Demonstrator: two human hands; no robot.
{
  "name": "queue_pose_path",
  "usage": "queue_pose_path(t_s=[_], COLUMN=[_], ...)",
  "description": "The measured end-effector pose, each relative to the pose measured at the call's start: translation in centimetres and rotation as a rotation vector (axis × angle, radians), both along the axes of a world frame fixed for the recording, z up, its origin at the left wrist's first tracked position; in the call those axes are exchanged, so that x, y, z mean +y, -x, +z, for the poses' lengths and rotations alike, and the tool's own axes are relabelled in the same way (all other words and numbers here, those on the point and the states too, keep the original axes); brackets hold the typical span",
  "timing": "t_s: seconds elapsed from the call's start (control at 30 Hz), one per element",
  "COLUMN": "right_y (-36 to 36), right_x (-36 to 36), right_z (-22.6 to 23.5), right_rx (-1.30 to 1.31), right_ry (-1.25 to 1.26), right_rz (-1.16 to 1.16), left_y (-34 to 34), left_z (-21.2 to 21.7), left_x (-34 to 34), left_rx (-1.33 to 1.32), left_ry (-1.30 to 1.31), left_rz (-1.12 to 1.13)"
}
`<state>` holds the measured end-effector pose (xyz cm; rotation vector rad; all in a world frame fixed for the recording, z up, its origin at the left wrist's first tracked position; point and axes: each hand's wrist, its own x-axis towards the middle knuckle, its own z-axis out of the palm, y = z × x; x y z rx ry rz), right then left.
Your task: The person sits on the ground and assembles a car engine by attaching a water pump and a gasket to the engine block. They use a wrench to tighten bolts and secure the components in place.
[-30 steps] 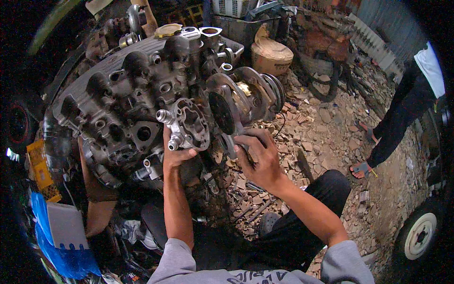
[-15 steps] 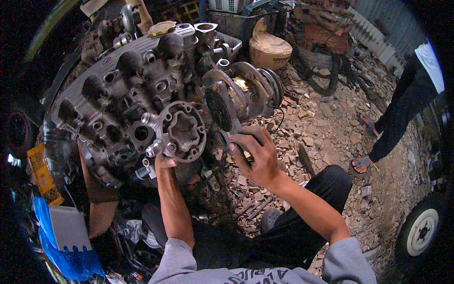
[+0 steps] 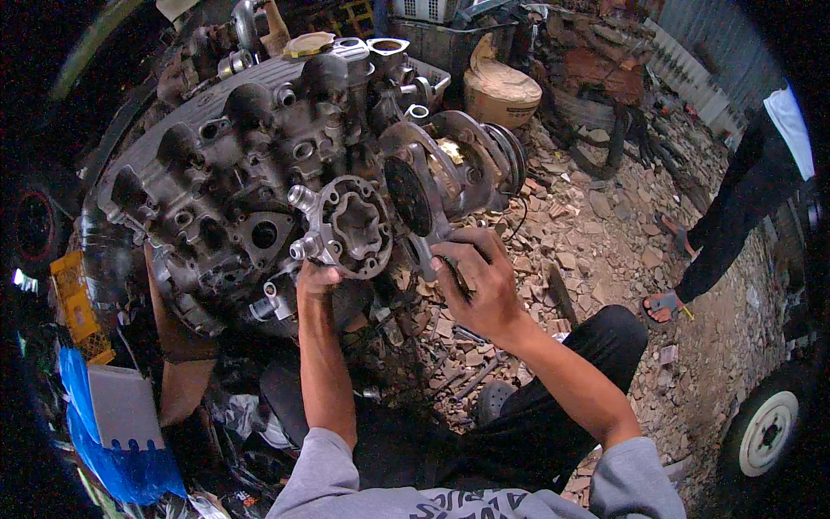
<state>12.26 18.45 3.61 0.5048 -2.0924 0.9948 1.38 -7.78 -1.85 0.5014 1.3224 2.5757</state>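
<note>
The person wears a grey long-sleeved top, its sleeves pushed up above the elbows so both forearms are bare. Dark printed lettering runs across the chest at the lower edge of the view. Black trousers cover the legs. The left hand point(image 3: 318, 278) and right hand point(image 3: 477, 278) are bare, without gloves.

Rubble ground point(image 3: 605, 225), broken stone and dirt, runs from centre out to 3 o'clock. Tan sack point(image 3: 501, 86) at 1 o'clock, slumped against dark scrap. Bystander's dark trouser leg point(image 3: 735, 216) at 3 o'clock, sandalled foot point(image 3: 664, 304) just below it on the rubble. White-hubbed wheel point(image 3: 768, 428) at 4 o'clock, partly cut off by the rim. Blue plastic sheet point(image 3: 104, 450) at 8 o'clock, a grey box point(image 3: 125, 405) lying on it. Yellow crate point(image 3: 73, 303) at 9 o'clock, in shadow.
</note>
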Motion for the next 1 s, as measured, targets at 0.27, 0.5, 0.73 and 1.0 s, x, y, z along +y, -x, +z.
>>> queue_pose_path(t_s=[0.27,0.5,0.73,1.0], right_y=[0.1,0.8,-0.7,-4.1], right_x=[0.1,-0.2,-1.4,-5.1], right_z=[-0.1,0.2,0.7,-4.2], right_rx=[-0.015,-0.028,-0.316,-0.883], right_ry=[-0.004,-0.103,-0.006,0.571], right_rz=[-0.003,-0.126,0.082,0.240], left_y=[0.5,-0.1,-3.9,-10.4], left_z=[-0.5,-1.0,1.3,1.2], left_x=[0.0,-0.6,0.0,4.9], left_rx=[-0.050,-0.135,0.106,0.284], left_ry=[-0.055,0.021,0.861,1.225], left_rz=[-0.046,0.020,0.346,0.297])
